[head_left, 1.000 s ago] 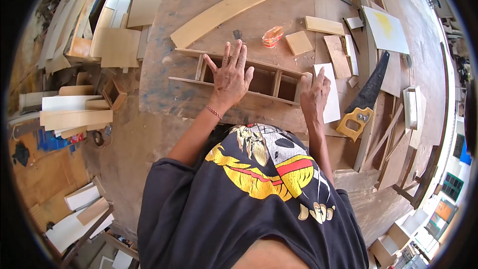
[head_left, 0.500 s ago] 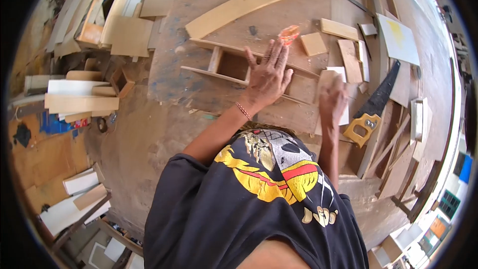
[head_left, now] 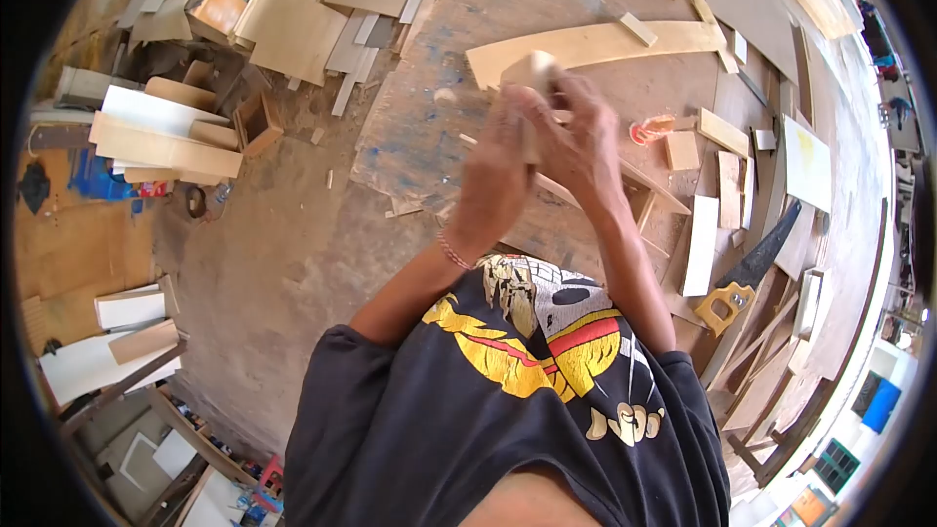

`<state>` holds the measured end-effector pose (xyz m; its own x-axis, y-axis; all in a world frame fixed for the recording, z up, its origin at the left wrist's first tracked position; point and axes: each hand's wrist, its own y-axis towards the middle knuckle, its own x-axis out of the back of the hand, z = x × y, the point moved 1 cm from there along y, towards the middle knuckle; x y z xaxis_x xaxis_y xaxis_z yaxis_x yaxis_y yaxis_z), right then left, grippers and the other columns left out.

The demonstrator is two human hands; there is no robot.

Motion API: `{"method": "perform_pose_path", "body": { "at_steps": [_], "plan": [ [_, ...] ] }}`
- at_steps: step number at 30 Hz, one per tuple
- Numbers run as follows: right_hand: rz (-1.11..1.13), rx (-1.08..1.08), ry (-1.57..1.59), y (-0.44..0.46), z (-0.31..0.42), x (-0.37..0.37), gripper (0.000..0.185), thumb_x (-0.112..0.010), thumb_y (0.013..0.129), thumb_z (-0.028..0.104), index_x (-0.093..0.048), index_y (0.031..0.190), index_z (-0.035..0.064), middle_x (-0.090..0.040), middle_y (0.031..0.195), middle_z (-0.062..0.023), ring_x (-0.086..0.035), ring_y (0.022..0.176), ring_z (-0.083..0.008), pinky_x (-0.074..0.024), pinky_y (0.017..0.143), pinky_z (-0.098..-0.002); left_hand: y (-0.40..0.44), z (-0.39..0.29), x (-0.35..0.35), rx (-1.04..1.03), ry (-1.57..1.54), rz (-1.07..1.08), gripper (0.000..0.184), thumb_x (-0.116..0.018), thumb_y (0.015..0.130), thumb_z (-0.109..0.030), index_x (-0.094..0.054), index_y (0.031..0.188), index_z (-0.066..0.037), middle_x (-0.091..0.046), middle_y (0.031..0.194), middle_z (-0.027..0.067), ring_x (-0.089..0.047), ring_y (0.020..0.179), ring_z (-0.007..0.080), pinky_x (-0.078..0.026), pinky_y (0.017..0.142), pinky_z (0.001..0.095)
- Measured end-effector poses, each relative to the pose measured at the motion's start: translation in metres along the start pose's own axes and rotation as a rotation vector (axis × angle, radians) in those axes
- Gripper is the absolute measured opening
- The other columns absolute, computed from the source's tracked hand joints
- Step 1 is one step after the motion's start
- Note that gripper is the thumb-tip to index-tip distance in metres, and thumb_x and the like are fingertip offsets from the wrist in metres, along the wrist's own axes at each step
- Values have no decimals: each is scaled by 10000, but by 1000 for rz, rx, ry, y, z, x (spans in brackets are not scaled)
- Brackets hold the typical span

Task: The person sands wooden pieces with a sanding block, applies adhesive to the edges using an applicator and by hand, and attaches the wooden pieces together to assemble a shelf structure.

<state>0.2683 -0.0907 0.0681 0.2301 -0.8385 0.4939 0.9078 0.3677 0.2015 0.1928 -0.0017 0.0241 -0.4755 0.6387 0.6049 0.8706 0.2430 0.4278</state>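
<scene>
My left hand [head_left: 493,181], with a beaded bracelet at its wrist, and my right hand [head_left: 589,137] are raised close together over the worktable. Their fingers are closed round a pale piece of wood [head_left: 528,67], which is blurred by motion and partly covered, so its full shape is unclear. Below them lies a long, narrow wooden frame [head_left: 656,183] with cross pieces, largely hidden by my hands and right forearm. Behind the held wood stretches a curved wooden board [head_left: 586,42] with a small block [head_left: 638,29] on it.
A handsaw [head_left: 727,305] with a yellow handle lies to the right. Near it are a white strip [head_left: 700,246], a square wood block [head_left: 682,150] and a crumpled orange wrapper [head_left: 652,129]. Stacked panels [head_left: 293,34] stand at the upper left, with offcuts [head_left: 166,141] below them.
My left hand has lifted off the wooden frame. My right hand has come from the right with a piece of wood, and both hands now meet around it. The camera view has shifted.
</scene>
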Motion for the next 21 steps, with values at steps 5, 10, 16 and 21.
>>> {"method": "perform_pose_path", "body": {
  "at_steps": [5,10,16,21],
  "plan": [
    [-81,-55,-70,18,-8,-36,432,-541,904,285,-546,1167,-57,-573,1036,-250,-599,913,-335,-487,759,-394,-9,75,42,262,-58,-22,580,-569,830,-71,-329,1339,72,-546,1097,275,-602,826,294,-493,699,354],
    [-135,-231,-366,4,-65,-42,428,-461,933,309,-542,1191,-23,-572,1115,-206,-522,1075,-334,-371,956,-453,-25,136,11,554,-329,189,491,-553,900,-206,-423,1283,73,-614,888,194,-505,586,115,-413,502,291],
    [-131,-247,-578,-18,-88,-58,420,-427,945,336,-530,1230,46,-549,1203,-135,-456,1184,-290,-214,1057,-520,-20,144,-9,550,-520,328,525,-478,934,-252,-362,1326,77,-604,1062,182,-585,780,152,-466,657,297],
    [-87,-249,-590,-23,-92,-65,427,-411,948,361,-533,1238,72,-554,1209,-114,-433,1218,-274,-143,1079,-527,-34,163,-21,113,-601,161,521,-359,958,-242,-289,1368,72,-416,1352,203,-448,1209,248,-349,993,329]
  ]
}}
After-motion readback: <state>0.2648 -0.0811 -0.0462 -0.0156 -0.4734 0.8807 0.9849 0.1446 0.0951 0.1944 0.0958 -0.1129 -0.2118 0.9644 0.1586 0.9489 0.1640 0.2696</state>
